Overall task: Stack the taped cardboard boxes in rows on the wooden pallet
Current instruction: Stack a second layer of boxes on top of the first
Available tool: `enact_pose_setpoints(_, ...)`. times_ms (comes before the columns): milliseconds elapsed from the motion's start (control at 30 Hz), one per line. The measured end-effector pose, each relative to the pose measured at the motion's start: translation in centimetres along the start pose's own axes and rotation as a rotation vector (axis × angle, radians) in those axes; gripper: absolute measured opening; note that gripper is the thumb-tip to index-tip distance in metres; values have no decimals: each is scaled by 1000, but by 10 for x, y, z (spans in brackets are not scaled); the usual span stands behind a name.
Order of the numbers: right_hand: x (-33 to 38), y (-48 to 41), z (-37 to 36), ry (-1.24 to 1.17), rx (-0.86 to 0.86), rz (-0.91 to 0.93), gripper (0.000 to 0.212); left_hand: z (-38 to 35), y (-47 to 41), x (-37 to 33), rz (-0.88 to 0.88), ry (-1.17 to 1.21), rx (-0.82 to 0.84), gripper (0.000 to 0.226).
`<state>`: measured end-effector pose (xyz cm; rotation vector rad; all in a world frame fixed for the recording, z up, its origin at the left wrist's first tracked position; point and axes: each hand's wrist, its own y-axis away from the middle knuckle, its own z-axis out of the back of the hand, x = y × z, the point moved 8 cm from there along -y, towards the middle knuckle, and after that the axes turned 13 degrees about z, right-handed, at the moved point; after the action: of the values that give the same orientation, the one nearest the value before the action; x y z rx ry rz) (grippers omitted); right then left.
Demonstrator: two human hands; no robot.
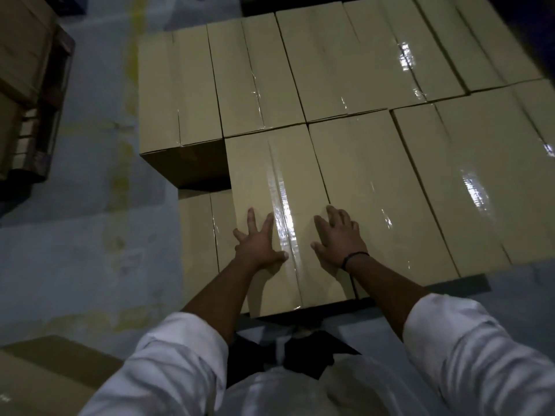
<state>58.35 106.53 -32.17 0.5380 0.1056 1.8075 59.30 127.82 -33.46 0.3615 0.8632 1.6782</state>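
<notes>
Both hands lie flat and apart on the lid of one box (288,187) at the near edge of the stack, gripping nothing. The left hand (258,243) has its fingers fanned wide, just left of the tape seam (283,205). The right hand (339,235), fingers a little bent, rests near the box's right edge. The box sits in the top layer of the near row. Its long axis runs straight away from the person, so both palms are at its near end and most of its length lies ahead of them. Its right side touches the neighbour (384,190), and its far end looks shut against the far row (258,76), though the angle makes it hard to tell whether it is quite flush. To its left the near row stops: there is an empty slot, with a lower box (198,232) showing one layer down. The left hand is the nearer one to that slot. The move in hand looks like seating this box, a press down and forward along its length, with the right hand steering it against the neighbour. The next box would likely go into the slot on the left. A loose box (45,376) stands on the floor (90,220) by the person's left side, well apart from the stack. The pallet is hidden under the boxes.
</notes>
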Motion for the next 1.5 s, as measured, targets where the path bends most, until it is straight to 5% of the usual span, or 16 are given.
enact_pose_setpoints(333,-5,99,-43,30,77,88,76,-67,60,28,3,-112,46,131)
enact_pose_setpoints(600,0,142,-64,-94,4,56,64,-99,97,56,-28,-34,-82,114)
enact_pose_setpoints(933,3,158,-56,-99,-73,31,15,-104,109,75,21,84,-124,85)
enact_pose_setpoints(1233,-1,157,-54,-31,-198,102,14,-103,120,70,36,102,-253,75)
enact_pose_setpoints(1400,-1,156,-55,74,-219,105,33,-110,123,70,36,117,-291,74)
enact_pose_setpoints(1500,-3,154,-54,98,-237,107,24,-108,122,66,18,118,-306,73)
